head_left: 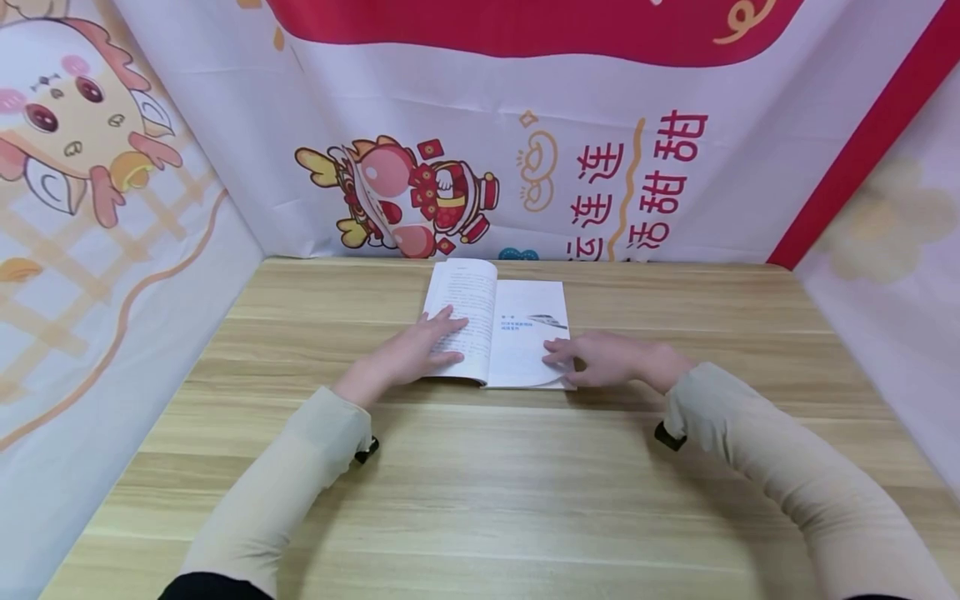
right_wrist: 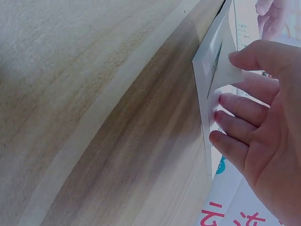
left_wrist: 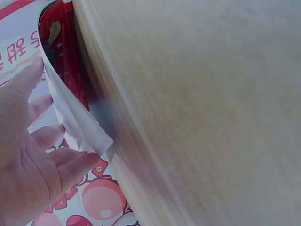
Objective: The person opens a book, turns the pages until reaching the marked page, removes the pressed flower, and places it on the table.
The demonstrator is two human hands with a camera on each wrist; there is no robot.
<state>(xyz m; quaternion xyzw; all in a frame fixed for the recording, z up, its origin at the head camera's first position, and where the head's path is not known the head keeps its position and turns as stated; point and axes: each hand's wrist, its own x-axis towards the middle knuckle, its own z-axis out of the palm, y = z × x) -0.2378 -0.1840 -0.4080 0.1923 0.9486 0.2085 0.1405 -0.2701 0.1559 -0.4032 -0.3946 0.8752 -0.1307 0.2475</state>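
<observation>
Book (head_left: 497, 332) lies open on the wooden counter (head_left: 480, 483), near its far edge, spine running away from the person. Left hand (head_left: 420, 354) presses flat, fingers straight, on the left page. Right hand (head_left: 600, 358) pinches the right page's lower corner. Printed cloth banners (head_left: 525, 150) wall the counter.

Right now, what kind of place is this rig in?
Likely a makeshift recording booth, not a home or office: a bare wooden table walled on three sides by cartoon-printed festive cloth. The only item on it is an open book, with both hands on its pages.
</observation>
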